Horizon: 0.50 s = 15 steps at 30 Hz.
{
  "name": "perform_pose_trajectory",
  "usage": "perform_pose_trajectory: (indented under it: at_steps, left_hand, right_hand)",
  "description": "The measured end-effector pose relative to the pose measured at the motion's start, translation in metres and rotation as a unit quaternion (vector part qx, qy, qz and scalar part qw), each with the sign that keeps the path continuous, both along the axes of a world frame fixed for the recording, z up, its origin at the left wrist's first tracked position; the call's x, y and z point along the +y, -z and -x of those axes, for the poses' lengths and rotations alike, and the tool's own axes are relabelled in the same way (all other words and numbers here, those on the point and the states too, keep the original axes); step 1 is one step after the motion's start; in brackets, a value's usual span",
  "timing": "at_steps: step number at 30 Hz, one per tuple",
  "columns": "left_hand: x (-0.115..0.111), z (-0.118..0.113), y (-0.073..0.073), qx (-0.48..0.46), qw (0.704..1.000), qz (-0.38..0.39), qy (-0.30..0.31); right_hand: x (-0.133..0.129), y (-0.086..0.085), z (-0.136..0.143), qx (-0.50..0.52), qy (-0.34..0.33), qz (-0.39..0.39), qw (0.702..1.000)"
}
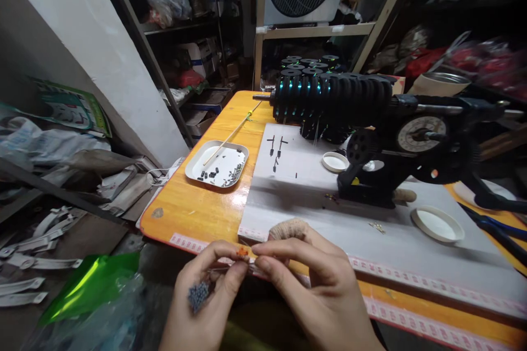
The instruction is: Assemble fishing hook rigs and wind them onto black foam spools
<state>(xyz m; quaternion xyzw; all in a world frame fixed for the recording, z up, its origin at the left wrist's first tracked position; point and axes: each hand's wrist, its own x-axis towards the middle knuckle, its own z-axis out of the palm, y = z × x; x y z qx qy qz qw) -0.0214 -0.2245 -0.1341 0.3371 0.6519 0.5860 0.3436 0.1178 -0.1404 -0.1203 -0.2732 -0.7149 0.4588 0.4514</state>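
My left hand (206, 296) is at the near edge of the orange table (193, 214), cupping a cluster of small dark grey parts (198, 294) in its palm. Its thumb and forefinger pinch a tiny orange piece (241, 252). My right hand (313, 285) meets it from the right, fingertips pinched on a thin part at the same spot. The right thumb wears a beige knitted cover (290, 227). Both hands hover over the front edge of a grey mat (313, 225).
A white tray (217, 165) with small dark parts and a thin stick (230, 135) lies at left. A black machine (370, 120) with stacked discs stands behind the mat. White lids (437, 224) (335, 162), blue-handled pliers (500, 230), green foil (88, 282), cluttered shelves around.
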Motion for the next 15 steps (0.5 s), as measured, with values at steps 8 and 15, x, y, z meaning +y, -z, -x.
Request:
perform_pose_trajectory:
  at_steps: [8, 15]
  left_hand:
    - [0.002, -0.022, -0.005, -0.093, 0.995, -0.023, -0.023]
    - [0.003, -0.032, -0.004, -0.209, 0.973, -0.053, -0.085]
  right_hand:
    - [-0.008, -0.003, -0.001, -0.036, 0.007, -0.050, 0.998]
    - [-0.014, 0.006, 0.001, -0.016, 0.038, -0.102, 0.994]
